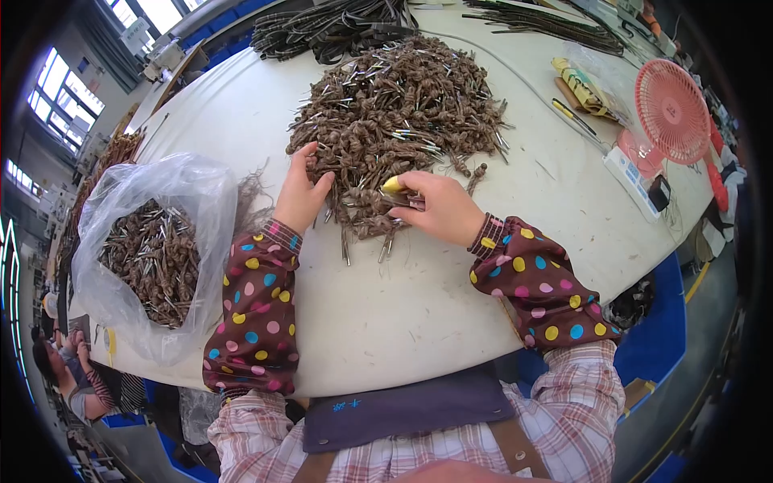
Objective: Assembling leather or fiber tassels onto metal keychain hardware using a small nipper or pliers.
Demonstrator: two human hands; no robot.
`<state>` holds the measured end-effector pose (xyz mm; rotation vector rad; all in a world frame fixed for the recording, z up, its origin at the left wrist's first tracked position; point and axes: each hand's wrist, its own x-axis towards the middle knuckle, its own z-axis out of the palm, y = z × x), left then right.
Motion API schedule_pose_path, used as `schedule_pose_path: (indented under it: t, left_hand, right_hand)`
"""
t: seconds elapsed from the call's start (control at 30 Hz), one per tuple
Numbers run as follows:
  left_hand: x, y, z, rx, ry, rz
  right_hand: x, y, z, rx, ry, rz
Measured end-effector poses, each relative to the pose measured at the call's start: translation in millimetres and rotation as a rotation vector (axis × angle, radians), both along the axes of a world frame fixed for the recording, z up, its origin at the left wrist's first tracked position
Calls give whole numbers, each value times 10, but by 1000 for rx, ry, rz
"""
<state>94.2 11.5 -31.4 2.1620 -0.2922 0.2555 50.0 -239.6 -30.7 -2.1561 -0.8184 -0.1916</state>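
1. Both bare hands work at the near side of a large heap of brown knotted cords with silvery tips (411, 105), which lies on a broad white table (386, 322).
2. Left hand (299, 193): loosely open, thumb spread well away from the index finger, fingertips at the heap's left edge; nothing shows gripped in it.
3. Right hand (444, 208): fingers bent inward, thumb opposite them, over the near part of the heap. Cords show at the gap, but I cannot tell whether they are pinched or only lie behind. A small yellow piece (393, 185) shows at its fingertips; worn or held, I cannot tell.
4. Both forearms wear shiny brown sleeve covers with multicoloured dots (262, 298).
5. Left of the left hand, a translucent plastic bag (213, 258) stands open, containing similar brown knotted pieces (153, 262). A tuft of loose brown fibres (254, 197) lies between bag and hand.
6. Beyond the heap rests a dark bundle of long cords (330, 28).
7. To the right stand a round pink fan (672, 109) and a white power strip (632, 183).
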Motion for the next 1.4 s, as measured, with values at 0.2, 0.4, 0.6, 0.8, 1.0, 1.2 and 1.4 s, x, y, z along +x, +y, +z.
schedule_pose_path:
  t: [0.2, 0.4, 0.6, 0.8, 1.0, 1.2, 1.4]
  left_hand:
    - [-301, 68, 288, 309, -253, 16]
    - [-643, 370, -134, 429, -296, 32]
    - [-611, 1047, -347, 756, -155, 181]
    - [-652, 512, 51, 613, -357, 54]
    - [-487, -65, 68, 495, -15, -1]
    - [-228, -187, -131, 373, -172, -75]
    - [-172, -163, -139, 22, -128, -37]
  right_hand:
    - [375, -187, 225, 139, 109, -80]
    - [665, -248, -222, -141, -41, -289]
    - [273, -19, -46, -92, 103, 13]
    - [65, -140, 347, 135, 377, 119]
    - [365, -872, 13, -72, 71, -450]
    - [302, -711, -315, -185, 11, -397]
    - [97, -166, -72, 44, 203, 98]
